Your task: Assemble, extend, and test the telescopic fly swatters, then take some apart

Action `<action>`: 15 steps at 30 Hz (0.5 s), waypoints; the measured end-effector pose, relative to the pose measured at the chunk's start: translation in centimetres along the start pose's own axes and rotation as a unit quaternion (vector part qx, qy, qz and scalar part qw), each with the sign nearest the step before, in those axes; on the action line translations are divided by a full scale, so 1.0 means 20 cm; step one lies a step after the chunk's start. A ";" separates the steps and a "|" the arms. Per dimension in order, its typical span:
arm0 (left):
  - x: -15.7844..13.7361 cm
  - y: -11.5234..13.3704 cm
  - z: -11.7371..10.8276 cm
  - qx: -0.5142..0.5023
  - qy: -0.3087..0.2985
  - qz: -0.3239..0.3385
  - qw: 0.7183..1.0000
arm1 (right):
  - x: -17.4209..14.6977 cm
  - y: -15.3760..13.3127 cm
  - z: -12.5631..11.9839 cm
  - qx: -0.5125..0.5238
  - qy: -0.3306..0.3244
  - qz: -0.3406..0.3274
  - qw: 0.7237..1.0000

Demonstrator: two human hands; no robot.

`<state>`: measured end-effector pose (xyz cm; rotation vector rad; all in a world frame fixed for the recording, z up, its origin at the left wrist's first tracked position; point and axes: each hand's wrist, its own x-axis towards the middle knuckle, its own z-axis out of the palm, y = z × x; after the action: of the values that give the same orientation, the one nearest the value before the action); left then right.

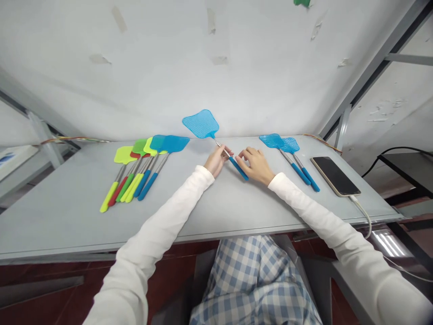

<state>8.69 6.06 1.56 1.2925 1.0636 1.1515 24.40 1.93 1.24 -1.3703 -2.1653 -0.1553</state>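
Note:
A blue fly swatter is tilted over the middle of the table, its mesh head up toward the wall and its blue handle pointing down to the right. My left hand is closed around its metal shaft, just above the handle. Beside the handle, my right hand has loosely bent fingers, thumb and forefinger apart, with nothing seen in them. Two more blue fly swatters lie to the right of it. On the left lies an overlapping row of fly swatters in yellow-green, red, green and blue.
The grey table stands against a white wall with tape scraps. A phone with a white charging cable lies at the right. Metal frame posts rise at both sides, and thin wires run along the back edge.

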 end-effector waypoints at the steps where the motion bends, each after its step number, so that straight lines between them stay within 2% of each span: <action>1: 0.00 -0.03 0.01 0.000 -0.004 0.005 1.000 | -0.01 0.00 0.00 -0.001 -0.018 -0.003 1.000; 4: 0.00 -0.11 0.02 0.048 -0.024 0.017 0.998 | -0.02 -0.01 0.02 0.005 -0.088 -0.011 0.996; 6: 0.01 -0.13 0.00 0.126 -0.043 0.025 0.991 | -0.03 -0.01 0.02 0.009 -0.132 0.003 0.991; 8: 0.02 -0.13 -0.03 0.230 -0.043 0.039 0.971 | -0.03 -0.01 0.02 -0.005 -0.157 0.030 0.987; 11: 0.03 -0.11 -0.10 0.393 0.031 0.068 0.916 | -0.03 0.03 -0.01 -0.047 -0.171 0.070 0.982; 15: 0.03 -0.10 -0.23 0.560 0.186 0.060 0.805 | -0.06 0.13 -0.09 -0.097 -0.190 0.111 0.971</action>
<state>4.24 7.33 -0.46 2.0839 2.1659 0.8453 27.77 1.54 1.64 -1.8731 -2.3241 -0.0193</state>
